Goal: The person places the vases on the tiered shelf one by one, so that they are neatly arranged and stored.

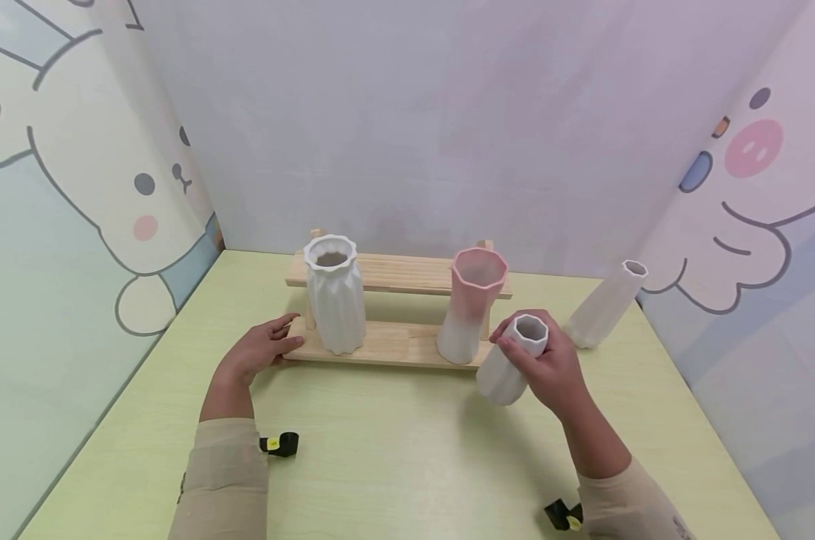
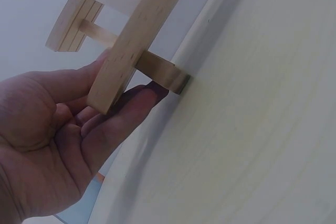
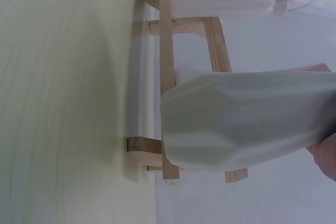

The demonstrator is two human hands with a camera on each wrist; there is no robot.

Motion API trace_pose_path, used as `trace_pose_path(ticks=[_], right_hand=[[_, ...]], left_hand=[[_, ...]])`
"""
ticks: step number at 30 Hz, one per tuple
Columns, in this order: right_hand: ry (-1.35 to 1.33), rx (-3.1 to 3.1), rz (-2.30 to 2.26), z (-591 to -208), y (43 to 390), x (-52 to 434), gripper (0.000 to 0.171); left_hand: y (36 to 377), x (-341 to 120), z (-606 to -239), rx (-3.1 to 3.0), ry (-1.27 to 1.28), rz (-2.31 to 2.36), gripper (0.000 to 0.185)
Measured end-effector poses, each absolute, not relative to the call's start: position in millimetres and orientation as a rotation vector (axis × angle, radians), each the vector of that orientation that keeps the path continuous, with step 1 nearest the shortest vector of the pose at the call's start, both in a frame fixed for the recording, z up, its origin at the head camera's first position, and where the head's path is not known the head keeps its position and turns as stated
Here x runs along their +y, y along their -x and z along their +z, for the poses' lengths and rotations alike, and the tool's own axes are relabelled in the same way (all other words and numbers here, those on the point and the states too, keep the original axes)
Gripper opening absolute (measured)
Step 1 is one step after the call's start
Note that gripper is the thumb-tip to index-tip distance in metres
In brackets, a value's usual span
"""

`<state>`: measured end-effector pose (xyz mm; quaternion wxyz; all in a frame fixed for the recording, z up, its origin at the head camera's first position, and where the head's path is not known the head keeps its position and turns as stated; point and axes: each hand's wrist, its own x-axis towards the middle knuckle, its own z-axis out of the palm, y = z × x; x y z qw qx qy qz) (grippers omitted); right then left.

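A two-tier wooden shelf [image 1: 394, 343] stands toward the back of the table. My left hand [image 1: 262, 351] grips the left end of its lower board, thumb on top and fingers beneath, as the left wrist view shows the board end [image 2: 107, 90] between them. In my right hand [image 1: 557, 371] is a small white faceted vase [image 1: 500, 376], held near its rim and tilted, in front of the shelf's right end. The right wrist view shows its base [image 3: 189, 121] clear of the table. On the lower board stand a white pleated vase [image 1: 338, 311] at left and a pink-to-white vase [image 1: 464, 319] at right.
A slim white vase [image 1: 606, 307] stands on the table right of the shelf. The light green table [image 1: 380, 450] meets a pale back wall [image 1: 407, 135] and cartoon-printed side walls. Black straps with yellow labels show by both forearms.
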<state>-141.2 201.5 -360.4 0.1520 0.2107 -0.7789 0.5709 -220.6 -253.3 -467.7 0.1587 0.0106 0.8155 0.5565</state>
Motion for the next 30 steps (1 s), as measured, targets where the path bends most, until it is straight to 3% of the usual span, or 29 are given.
trace_pose_path(ticks=[30], right_hand=[[-0.719,-2.194,1.669,-376.7,152.3,181.4,0.022]], left_hand=[[220.2,-250.7,-465.7,2.310,-0.031,1.615,0.077]])
